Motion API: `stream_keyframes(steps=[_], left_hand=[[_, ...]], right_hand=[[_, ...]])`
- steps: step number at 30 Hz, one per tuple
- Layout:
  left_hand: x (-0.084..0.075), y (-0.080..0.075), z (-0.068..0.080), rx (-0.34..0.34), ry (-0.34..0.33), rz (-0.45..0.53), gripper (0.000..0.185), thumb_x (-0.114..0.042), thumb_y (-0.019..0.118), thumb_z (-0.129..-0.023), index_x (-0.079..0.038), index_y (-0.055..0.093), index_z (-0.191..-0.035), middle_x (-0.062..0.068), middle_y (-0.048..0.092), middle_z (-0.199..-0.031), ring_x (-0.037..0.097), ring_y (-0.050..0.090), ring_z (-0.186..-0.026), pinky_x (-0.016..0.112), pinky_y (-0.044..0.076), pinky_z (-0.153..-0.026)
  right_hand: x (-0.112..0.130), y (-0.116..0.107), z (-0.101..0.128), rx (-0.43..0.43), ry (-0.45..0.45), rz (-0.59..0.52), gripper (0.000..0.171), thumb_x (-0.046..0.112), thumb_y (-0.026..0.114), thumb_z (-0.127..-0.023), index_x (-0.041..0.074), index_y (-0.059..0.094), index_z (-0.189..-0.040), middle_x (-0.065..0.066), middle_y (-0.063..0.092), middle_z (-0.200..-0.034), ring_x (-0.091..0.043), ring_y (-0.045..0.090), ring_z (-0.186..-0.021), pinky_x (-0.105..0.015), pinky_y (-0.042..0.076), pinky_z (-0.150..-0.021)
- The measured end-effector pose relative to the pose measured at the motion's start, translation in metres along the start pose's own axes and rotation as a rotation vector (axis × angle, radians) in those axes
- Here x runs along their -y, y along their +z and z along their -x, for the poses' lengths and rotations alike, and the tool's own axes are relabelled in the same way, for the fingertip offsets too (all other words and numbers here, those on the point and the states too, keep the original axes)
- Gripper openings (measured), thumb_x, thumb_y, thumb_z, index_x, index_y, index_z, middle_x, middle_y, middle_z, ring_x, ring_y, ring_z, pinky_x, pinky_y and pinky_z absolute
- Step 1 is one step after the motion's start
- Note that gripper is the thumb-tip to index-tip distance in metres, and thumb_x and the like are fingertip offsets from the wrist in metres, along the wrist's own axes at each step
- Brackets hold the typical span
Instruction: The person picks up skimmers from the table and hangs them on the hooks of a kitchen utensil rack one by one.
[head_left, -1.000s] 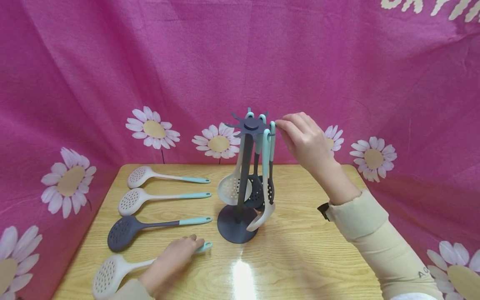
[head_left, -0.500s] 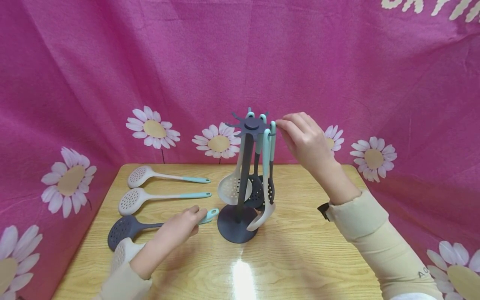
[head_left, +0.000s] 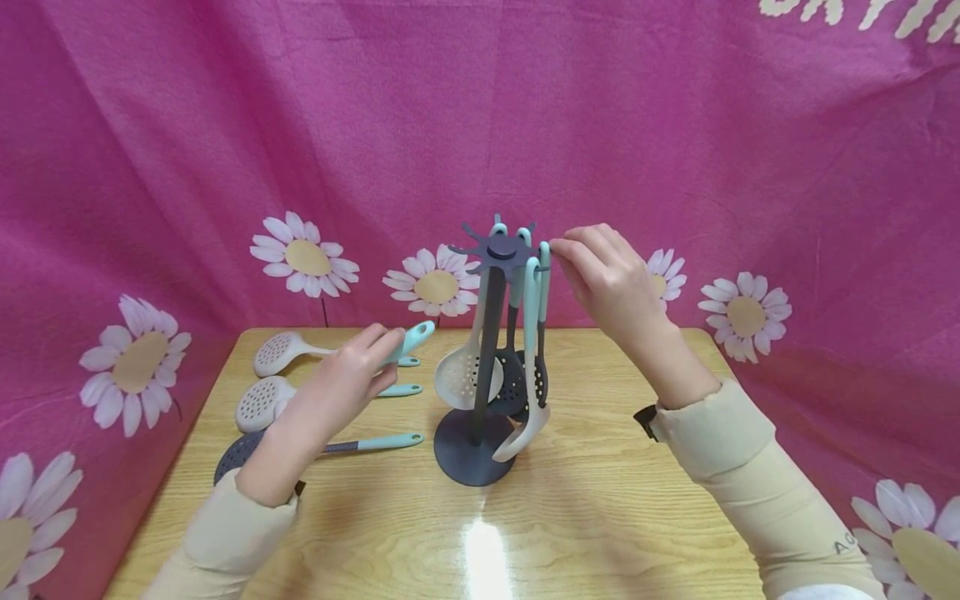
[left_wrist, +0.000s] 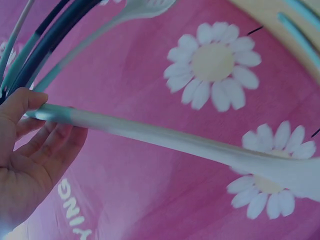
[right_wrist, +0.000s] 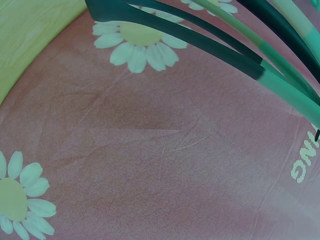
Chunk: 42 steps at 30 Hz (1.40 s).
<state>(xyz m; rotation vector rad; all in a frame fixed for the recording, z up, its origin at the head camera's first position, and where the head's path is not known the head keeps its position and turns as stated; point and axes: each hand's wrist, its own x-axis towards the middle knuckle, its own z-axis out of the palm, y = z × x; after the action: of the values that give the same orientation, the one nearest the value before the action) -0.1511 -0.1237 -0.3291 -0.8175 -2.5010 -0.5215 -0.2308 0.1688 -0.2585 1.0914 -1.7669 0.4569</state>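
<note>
A light wooden table (head_left: pixel 600 517) stands against the pink flowered cloth. On it, near the middle, sits the round dark base of a utensil stand (head_left: pixel 468 458). To the left lie two white skimmers (head_left: pixel 273 352) (head_left: pixel 258 402) and a dark one (head_left: pixel 232 454), handles pointing toward the stand.

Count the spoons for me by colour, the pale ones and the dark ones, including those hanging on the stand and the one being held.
pale spoons: 5, two on the table, one in the grip of the left hand, two on the stand
dark spoons: 3, one on the table, two on the stand
Total: 8
</note>
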Motion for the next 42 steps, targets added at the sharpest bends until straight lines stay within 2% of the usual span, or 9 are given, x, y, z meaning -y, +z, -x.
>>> stream_keyframes(steps=[2, 8, 13, 20, 27, 34, 42], left_hand=[[0.000, -0.007, -0.007, -0.045, -0.009, 0.016, 0.041, 0.001, 0.071, -0.074, 0.002, 0.055, -0.112, 0.012, 0.057, -0.094, 0.021, 0.059, -0.078, 0.036, 0.054, -0.072], [0.000, -0.019, -0.032, -0.183, 0.005, 0.044, 0.035, 0.002, 0.067, -0.077, 0.003, 0.057, -0.111, 0.013, 0.056, -0.091, 0.023, 0.058, -0.076, 0.037, 0.053, -0.072], [0.001, -0.023, -0.053, -0.225, -0.021, 0.100, 0.035, 0.000, 0.062, -0.082, 0.004, 0.055, -0.115, 0.015, 0.056, -0.094, 0.024, 0.057, -0.079, 0.038, 0.053, -0.074], [0.004, -0.020, -0.078, -0.235, -0.055, 0.203, 0.036, 0.000, 0.058, -0.084, 0.003, 0.054, -0.120, 0.015, 0.057, -0.098, 0.024, 0.054, -0.081, 0.036, 0.051, -0.075], [0.007, -0.011, -0.097, -0.228, -0.039, 0.242, 0.036, 0.002, 0.055, -0.085, 0.003, 0.054, -0.121, 0.015, 0.054, -0.091, 0.025, 0.051, -0.075, 0.034, 0.046, -0.066], [0.010, -0.005, -0.105, -0.176, -0.048, 0.307, 0.038, 0.001, 0.056, -0.085, 0.002, 0.052, -0.124, 0.016, 0.056, -0.097, 0.025, 0.053, -0.080, 0.035, 0.050, -0.070], [0.013, 0.004, -0.109, -0.134, -0.044, 0.362, 0.039, 0.002, 0.056, -0.084, 0.003, 0.053, -0.123, 0.016, 0.057, -0.098, 0.024, 0.055, -0.083, 0.037, 0.052, -0.075]], right_hand=[[0.000, 0.000, 0.000, 0.004, 0.000, 0.000, 0.007, -0.003, 0.059, -0.084, -0.006, 0.064, -0.088, -0.016, 0.060, -0.081, -0.029, 0.055, -0.072, -0.037, 0.048, -0.067], [-0.001, -0.001, 0.000, 0.003, -0.003, -0.005, 0.011, 0.000, 0.055, -0.088, -0.006, 0.064, -0.089, -0.017, 0.060, -0.081, -0.030, 0.055, -0.072, -0.037, 0.048, -0.067], [-0.001, -0.002, 0.001, 0.004, 0.000, -0.013, 0.014, 0.002, 0.053, -0.090, -0.006, 0.064, -0.089, -0.017, 0.060, -0.081, -0.030, 0.054, -0.072, -0.037, 0.047, -0.068], [0.000, -0.001, 0.000, 0.011, 0.008, -0.006, 0.012, 0.001, 0.054, -0.089, -0.006, 0.063, -0.089, -0.017, 0.060, -0.082, -0.030, 0.054, -0.072, -0.037, 0.047, -0.068], [0.000, -0.002, 0.001, 0.018, 0.009, 0.003, 0.013, 0.002, 0.053, -0.089, -0.006, 0.063, -0.089, -0.016, 0.061, -0.081, -0.029, 0.055, -0.072, -0.036, 0.048, -0.067], [-0.002, -0.003, 0.000, 0.061, 0.000, 0.032, 0.015, 0.004, 0.053, -0.090, -0.007, 0.063, -0.090, -0.016, 0.061, -0.083, -0.029, 0.056, -0.075, -0.036, 0.049, -0.069], [-0.002, -0.001, 0.001, 0.020, 0.009, 0.011, 0.009, -0.001, 0.056, -0.087, -0.006, 0.064, -0.089, -0.016, 0.061, -0.082, -0.029, 0.055, -0.073, -0.036, 0.049, -0.068]])
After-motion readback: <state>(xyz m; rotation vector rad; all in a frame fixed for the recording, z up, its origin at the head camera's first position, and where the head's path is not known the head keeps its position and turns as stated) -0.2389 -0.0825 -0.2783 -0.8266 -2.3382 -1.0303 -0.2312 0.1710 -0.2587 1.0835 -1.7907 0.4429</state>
